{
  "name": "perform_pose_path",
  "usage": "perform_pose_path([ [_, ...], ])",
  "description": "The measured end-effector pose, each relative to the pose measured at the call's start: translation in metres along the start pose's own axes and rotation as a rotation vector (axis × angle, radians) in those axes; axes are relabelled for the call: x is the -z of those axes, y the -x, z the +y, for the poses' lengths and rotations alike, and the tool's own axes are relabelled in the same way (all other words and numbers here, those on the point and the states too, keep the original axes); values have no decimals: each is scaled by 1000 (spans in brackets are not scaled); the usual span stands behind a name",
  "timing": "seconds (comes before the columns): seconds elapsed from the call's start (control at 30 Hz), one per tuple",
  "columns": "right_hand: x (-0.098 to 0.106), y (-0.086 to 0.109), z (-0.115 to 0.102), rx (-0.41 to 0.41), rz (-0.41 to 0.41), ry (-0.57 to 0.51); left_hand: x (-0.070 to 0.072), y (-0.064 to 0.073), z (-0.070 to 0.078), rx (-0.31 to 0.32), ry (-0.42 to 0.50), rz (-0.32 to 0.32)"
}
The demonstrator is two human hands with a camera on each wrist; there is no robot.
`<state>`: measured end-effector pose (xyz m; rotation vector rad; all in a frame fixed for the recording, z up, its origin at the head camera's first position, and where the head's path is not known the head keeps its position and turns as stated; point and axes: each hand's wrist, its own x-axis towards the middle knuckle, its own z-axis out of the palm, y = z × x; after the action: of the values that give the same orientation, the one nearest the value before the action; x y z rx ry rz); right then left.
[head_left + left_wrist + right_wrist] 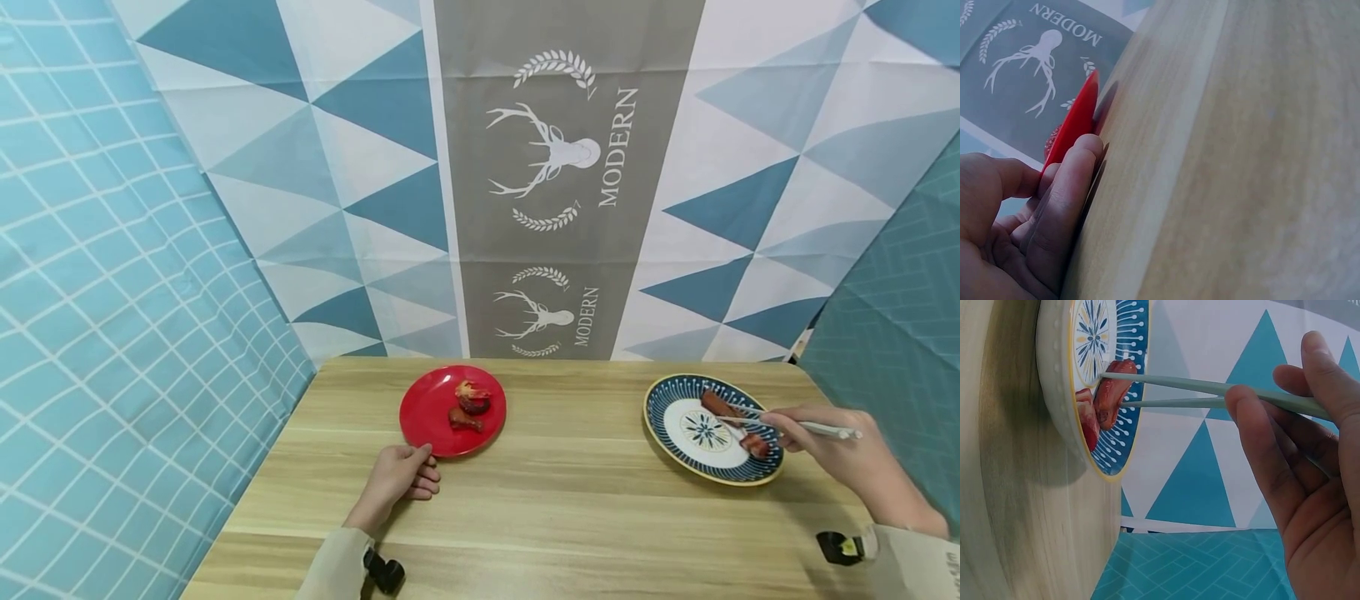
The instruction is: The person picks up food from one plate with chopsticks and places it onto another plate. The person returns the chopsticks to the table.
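Note:
At the near edge of a red plate (pixel 422 417), my left hand (pixel 399 477) pinches the rim between thumb and fingers. On that plate lie a small drumstick (pixel 463 418), a dark rounded piece (pixel 475 406) and an orange, shrimp-like piece (pixel 471 389). My right hand (pixel 843 446) holds a pair of pale chopsticks (pixel 823 428) over a blue-and-white patterned plate (pixel 666 421). Their tips are slightly spread at a brown, sausage-like piece (pixel 1112 394) on this plate. A red, meat-like piece (pixel 755 446) lies beside it, nearer the plate's right rim.
Both plates stand on a light wooden table (pixel 555 492), the red one to the left and the patterned one to the right. Behind the table hangs a patterned cloth (pixel 540 250). Blue checked cloth (pixel 135 333) covers the left side, teal cloth (pixel 892 333) the right.

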<state>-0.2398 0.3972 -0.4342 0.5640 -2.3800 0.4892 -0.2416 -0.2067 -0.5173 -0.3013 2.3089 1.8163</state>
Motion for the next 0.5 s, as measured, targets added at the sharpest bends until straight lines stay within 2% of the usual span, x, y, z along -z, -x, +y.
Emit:
perform_pose_path([
  [0.2,1,-1,3,-34,-18,-25,0,-1,0,0,8,0],
  [0.3,2,-2,4,-105,-59,-98,0,-1,1,-2,8,3],
  [0.4,4,-1,4,-219,-121,-172,0,-1,1,-4,8,5],
  [0.5,6,0,2,-307,-173,-189,0,0,1,-3,8,1],
])
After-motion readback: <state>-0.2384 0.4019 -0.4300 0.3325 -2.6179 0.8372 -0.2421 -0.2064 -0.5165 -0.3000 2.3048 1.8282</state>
